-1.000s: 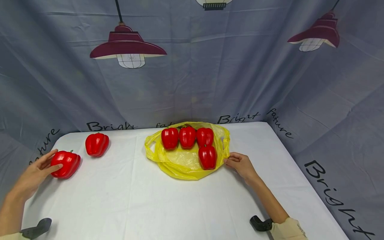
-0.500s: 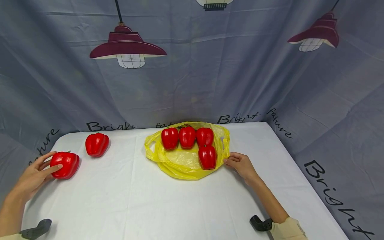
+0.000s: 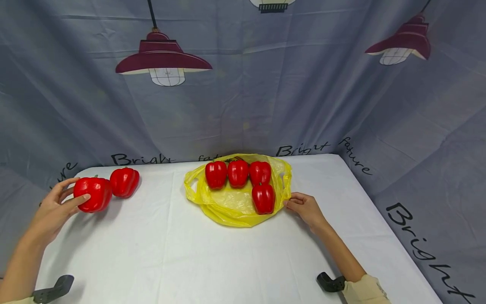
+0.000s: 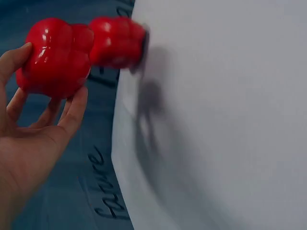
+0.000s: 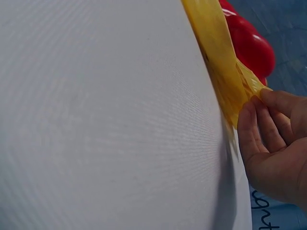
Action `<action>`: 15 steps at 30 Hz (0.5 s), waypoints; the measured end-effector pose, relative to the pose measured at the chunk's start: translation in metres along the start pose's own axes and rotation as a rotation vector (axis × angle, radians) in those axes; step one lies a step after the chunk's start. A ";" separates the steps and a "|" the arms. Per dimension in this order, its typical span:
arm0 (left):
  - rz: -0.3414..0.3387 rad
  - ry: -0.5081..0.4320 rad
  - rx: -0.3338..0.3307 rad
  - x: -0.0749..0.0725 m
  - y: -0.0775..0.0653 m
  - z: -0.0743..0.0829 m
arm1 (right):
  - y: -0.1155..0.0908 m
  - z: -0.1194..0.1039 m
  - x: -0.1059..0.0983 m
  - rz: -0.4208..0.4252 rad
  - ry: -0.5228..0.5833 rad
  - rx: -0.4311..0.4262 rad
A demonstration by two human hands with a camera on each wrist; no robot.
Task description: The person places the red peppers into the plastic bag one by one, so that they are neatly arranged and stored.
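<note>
My left hand [image 3: 57, 209] grips a glossy red bell pepper [image 3: 95, 195] between thumb and fingers, and its shadow falls on the cloth below. In the left wrist view the held bell pepper [image 4: 55, 57] is clear of the table. Just to its right another red bell pepper [image 3: 124, 182] lies near the table's back left. My right hand [image 3: 305, 210] pinches the right edge of a yellow plastic bag [image 3: 228, 207]. Several red bell peppers [image 3: 263, 198] lie in the bag. In the right wrist view, thumb and fingertips meet on the yellow plastic [image 5: 223, 72].
A white cloth covers the table [image 3: 163, 257]. Behind and beside it hangs a grey-blue curtain [image 3: 243, 101] printed with lamps and lettering. Dark curved devices [image 3: 330, 283] sit at both wrists.
My left hand has lifted the bell pepper from the table and moved it up and right, close to the other loose one. The right hand stays at the bag's edge.
</note>
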State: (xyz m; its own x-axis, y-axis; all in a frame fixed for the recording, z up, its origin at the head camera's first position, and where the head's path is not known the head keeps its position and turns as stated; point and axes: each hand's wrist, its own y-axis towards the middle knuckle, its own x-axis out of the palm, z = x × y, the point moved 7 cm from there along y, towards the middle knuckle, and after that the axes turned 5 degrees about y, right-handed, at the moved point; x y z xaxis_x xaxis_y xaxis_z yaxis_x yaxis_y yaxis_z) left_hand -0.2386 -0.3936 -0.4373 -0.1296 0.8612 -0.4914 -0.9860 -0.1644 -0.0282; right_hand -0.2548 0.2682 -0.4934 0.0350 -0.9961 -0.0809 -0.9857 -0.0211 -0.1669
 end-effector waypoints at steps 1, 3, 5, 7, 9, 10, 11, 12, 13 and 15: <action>-0.009 -0.019 0.019 0.005 0.000 0.007 | 0.000 0.000 0.000 -0.003 0.005 -0.002; -0.024 -0.038 0.062 0.014 -0.001 0.021 | 0.000 0.000 0.001 -0.013 0.008 -0.008; -0.037 -0.067 0.110 0.024 -0.002 0.035 | -0.001 0.000 0.001 -0.012 0.017 -0.006; -0.046 -0.072 0.157 0.035 -0.003 0.049 | -0.001 -0.001 0.001 -0.020 0.014 -0.009; -0.069 -0.082 0.197 0.047 -0.004 0.062 | -0.001 -0.001 0.001 -0.019 0.010 -0.009; -0.083 -0.088 0.212 0.054 -0.005 0.069 | -0.001 -0.001 0.001 -0.017 0.009 -0.008; -0.094 -0.087 0.223 0.062 -0.005 0.075 | -0.002 -0.001 0.001 -0.017 0.007 -0.007; -0.107 -0.082 0.229 0.069 -0.006 0.080 | -0.001 -0.001 0.001 -0.016 0.005 -0.006; -0.120 -0.085 0.229 0.076 -0.007 0.085 | -0.001 -0.001 0.001 -0.014 0.004 -0.004; -0.148 -0.093 0.222 0.092 -0.009 0.094 | -0.001 -0.001 0.001 -0.014 -0.001 -0.001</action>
State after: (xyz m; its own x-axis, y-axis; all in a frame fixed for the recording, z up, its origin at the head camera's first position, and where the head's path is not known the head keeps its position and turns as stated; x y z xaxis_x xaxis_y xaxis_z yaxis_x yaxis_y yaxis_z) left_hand -0.2515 -0.2677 -0.4004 0.0188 0.9101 -0.4139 -0.9925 0.0671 0.1026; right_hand -0.2540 0.2675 -0.4925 0.0485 -0.9957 -0.0793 -0.9853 -0.0346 -0.1670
